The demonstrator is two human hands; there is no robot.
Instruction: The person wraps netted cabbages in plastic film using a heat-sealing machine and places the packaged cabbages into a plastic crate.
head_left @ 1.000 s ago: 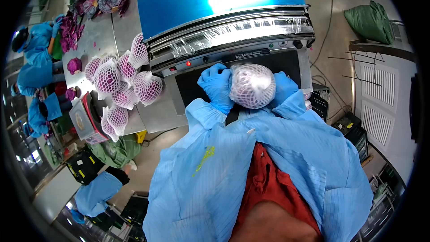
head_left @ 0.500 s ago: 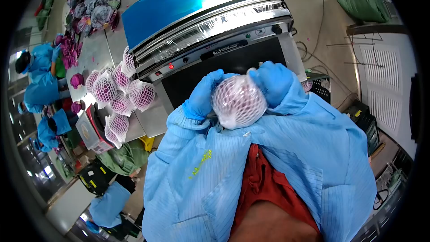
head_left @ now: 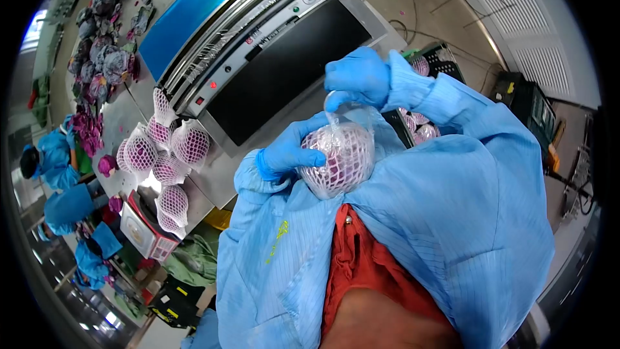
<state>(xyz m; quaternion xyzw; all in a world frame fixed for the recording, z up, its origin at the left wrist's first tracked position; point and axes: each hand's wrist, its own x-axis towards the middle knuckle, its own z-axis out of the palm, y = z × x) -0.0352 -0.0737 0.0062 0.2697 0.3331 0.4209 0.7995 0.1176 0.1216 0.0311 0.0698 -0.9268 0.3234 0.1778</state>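
Observation:
A purple cabbage (head_left: 339,161) in white foam netting and clear film is held close to my chest. My left hand (head_left: 294,148), in a blue glove, wraps round its left side with the thumb across the front. Above the cabbage, my right hand (head_left: 358,77) is closed on the gathered clear film, which stretches up from the top. Beyond my hands stands the wrapping machine (head_left: 290,64) with a black plate and a small red light. Several netted cabbages (head_left: 190,143) lie on the metal table (head_left: 219,184) to the left of the machine.
Loose outer leaves (head_left: 106,58) are heaped at the far left of the table. A box (head_left: 145,229) stands by its near left edge. At the right, a dark crate (head_left: 442,64) holds more netted cabbages. Co-workers in blue (head_left: 68,207) are at the far left.
The cabbage has come off the machine's black plate toward my chest. My right hand has risen from its side, pulling the film up. The view has turned, showing the crate at the right more fully.

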